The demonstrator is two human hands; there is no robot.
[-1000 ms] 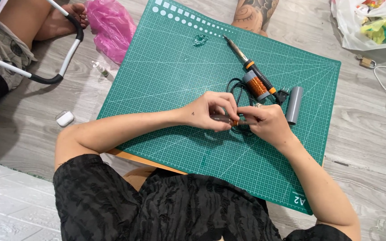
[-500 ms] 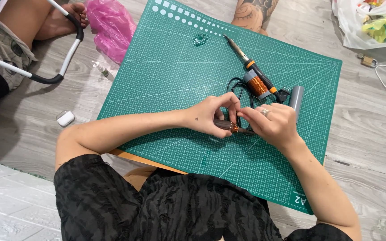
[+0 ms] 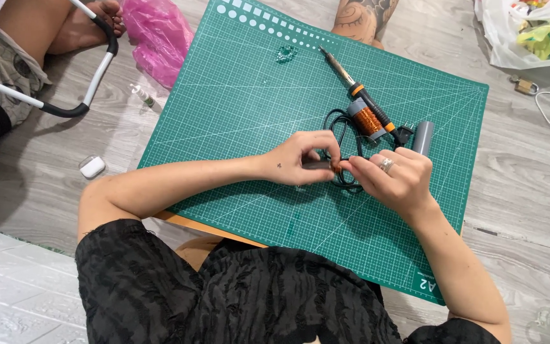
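Your left hand (image 3: 297,159) pinches a small dark rod (image 3: 318,165) over the green cutting mat (image 3: 237,127); your right hand (image 3: 393,178) has fingertips pressed together on its copper-wound end (too small to tell the turns). Keep the wire taut, hold the rod level, and stay apart from the soldering iron (image 3: 361,95) and copper wire spool (image 3: 367,118) just behind

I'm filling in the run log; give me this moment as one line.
left hand: pinches small dark piece | right hand: pinches its coppery end | near: copper wire spool, soldering iron | on: green cutting mat
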